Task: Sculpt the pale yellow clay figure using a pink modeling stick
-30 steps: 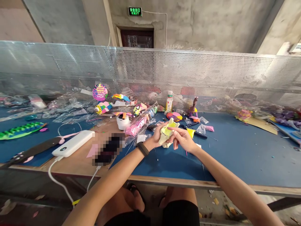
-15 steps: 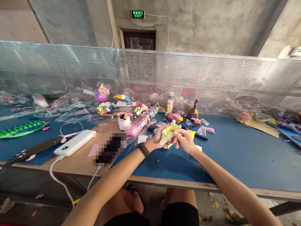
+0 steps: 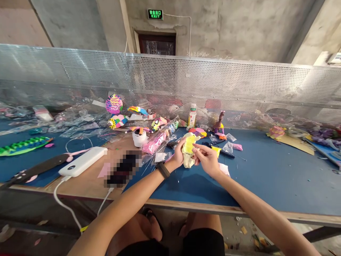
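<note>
A pale cream clay figure with a bright yellow patch (image 3: 188,146) is held above the blue tabletop. My left hand (image 3: 179,155) is closed round its left side. My right hand (image 3: 206,158) has its fingers bent together at the figure's right edge; whether something small is pinched there, I cannot make out. Just behind the right hand lie a yellow piece (image 3: 216,151) and a dark-handled tool (image 3: 227,153). A white scrap (image 3: 224,169) rests below the right wrist.
On the left lie a white power bank (image 3: 83,161), a blurred-out phone (image 3: 124,169) and a green clay figure (image 3: 23,145). Clay figures, plastic bags and a bottle (image 3: 192,115) line the back. A perforated metal screen (image 3: 226,81) closes off the table's far side.
The clay figure has turned in my left hand, so its yellow ridged side now faces up and more of its lower part shows. My right hand has shifted slightly left.
</note>
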Demonstrator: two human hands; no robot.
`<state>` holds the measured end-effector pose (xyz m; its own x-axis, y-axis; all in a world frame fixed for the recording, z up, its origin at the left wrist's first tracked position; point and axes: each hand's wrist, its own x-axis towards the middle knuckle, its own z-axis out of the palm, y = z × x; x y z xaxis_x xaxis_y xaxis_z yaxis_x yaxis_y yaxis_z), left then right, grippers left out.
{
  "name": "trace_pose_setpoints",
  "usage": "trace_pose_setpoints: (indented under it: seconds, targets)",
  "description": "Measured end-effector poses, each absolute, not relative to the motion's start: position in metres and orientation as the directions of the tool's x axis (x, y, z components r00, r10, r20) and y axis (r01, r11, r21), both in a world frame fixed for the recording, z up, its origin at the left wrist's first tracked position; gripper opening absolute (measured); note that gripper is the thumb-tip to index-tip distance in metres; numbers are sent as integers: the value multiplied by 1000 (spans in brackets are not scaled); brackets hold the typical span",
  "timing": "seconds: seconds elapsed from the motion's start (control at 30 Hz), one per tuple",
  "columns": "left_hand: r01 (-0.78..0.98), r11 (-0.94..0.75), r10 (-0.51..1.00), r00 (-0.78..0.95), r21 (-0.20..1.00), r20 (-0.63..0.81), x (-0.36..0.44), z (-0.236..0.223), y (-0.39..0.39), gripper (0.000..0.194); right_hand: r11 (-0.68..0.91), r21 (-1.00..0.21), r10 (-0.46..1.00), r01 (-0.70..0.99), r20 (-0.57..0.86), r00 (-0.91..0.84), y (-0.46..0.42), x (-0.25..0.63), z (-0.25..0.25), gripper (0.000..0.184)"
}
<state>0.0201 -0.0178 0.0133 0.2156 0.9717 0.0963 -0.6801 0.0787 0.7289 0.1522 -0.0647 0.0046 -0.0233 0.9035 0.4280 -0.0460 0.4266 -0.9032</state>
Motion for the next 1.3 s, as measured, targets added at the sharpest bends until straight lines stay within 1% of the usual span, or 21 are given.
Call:
trace_pose_setpoints:
  seconds: [0.13,0.23,0.33,0.47,0.57,0.63,0.67,0.73,0.83,0.93,1.07,1.17,1.23,1.3]
  targets:
    - [-710,-27,986,99,703,137,19,14,-16,12,402,-915,911,-40,404,-84,-68,152,8,62]
    - [-686,-115,978,47,718,202,16,12,-14,6,450,-891,885,51,438,-160,-70,157,12,57]
    - [-639,-192,956,52,745,290,12,8,-11,3,498,-856,856,139,460,-235,-68,163,13,54]
    - [-592,-247,917,114,768,383,9,5,-10,15,496,-860,851,119,454,-265,-63,167,8,56]
    - [-591,-261,912,108,763,396,10,4,-10,22,521,-840,842,151,476,-253,-62,168,5,54]
    - [-583,-275,914,87,765,396,11,5,-11,24,532,-829,836,174,481,-264,-63,170,6,51]
    - [-575,-275,918,80,770,388,11,5,-11,23,522,-838,838,157,470,-277,-64,170,8,51]
    - [-567,-251,931,80,784,356,11,4,-10,21,463,-884,849,69,420,-322,-66,172,13,53]
    - [-579,-191,952,89,793,294,11,1,-8,19,304,-949,854,-82,310,-417,-65,173,19,56]
    - [-597,-124,961,126,792,246,11,-3,-7,20,170,-974,854,-150,221,-470,-61,175,19,50]
    - [-618,-42,949,221,785,225,12,-1,-8,24,57,-976,857,-210,155,-491,-56,177,16,46]
    - [-649,-38,965,174,760,196,13,4,-9,23,27,-975,856,-221,137,-499,-55,178,16,48]
    - [-678,-13,974,157,735,162,14,9,-10,25,57,-973,865,-221,159,-477,-56,177,17,50]
    - [-695,53,971,205,717,127,14,12,-10,33,112,-967,867,-227,207,-453,-57,176,19,52]
